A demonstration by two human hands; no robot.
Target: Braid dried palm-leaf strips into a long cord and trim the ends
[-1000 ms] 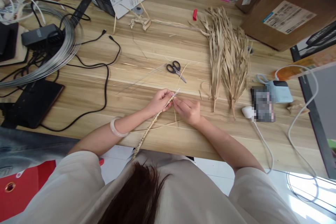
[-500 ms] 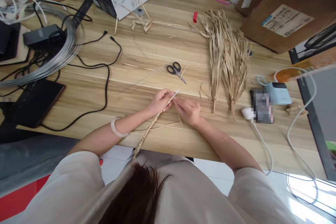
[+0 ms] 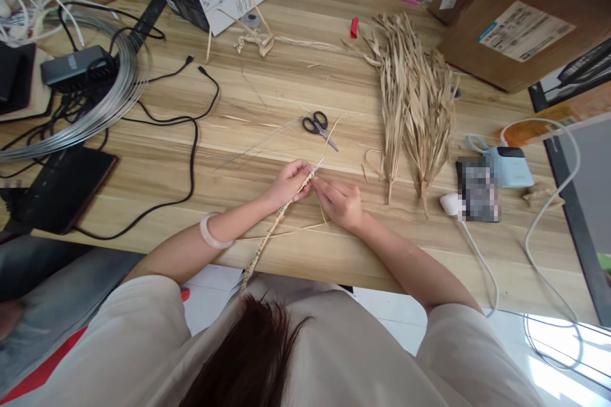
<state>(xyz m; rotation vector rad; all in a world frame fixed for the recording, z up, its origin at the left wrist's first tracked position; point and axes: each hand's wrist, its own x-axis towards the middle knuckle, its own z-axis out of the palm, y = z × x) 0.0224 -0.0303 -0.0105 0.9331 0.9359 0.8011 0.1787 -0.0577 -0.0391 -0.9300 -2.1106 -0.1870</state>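
A thin braided straw cord (image 3: 268, 233) runs from the table's front edge up to my hands. My left hand (image 3: 294, 179) is closed around its upper end, where pale wire-like tips (image 3: 319, 165) stick out. My right hand (image 3: 340, 202) is pinched at that same end, its fingertips almost touching the left ones. A loose straw strand (image 3: 323, 212) hangs below the right fingers; exactly what they pinch is too small to make out. Black-handled scissors (image 3: 321, 128) lie just beyond both hands, blades toward me.
Two bundles of dried leaves (image 3: 394, 108) lie to the right. Behind them stands a cardboard box (image 3: 506, 32). A wire coil (image 3: 117, 98) and black cables (image 3: 195, 159) spread over the left. A phone (image 3: 478, 191) and a light-blue power bank (image 3: 510, 166) lie at the right.
Both hands stay at the cord's upper end with only a slight shift of the fingers. At the lower left, more of another person's leg and part of a hand now show.
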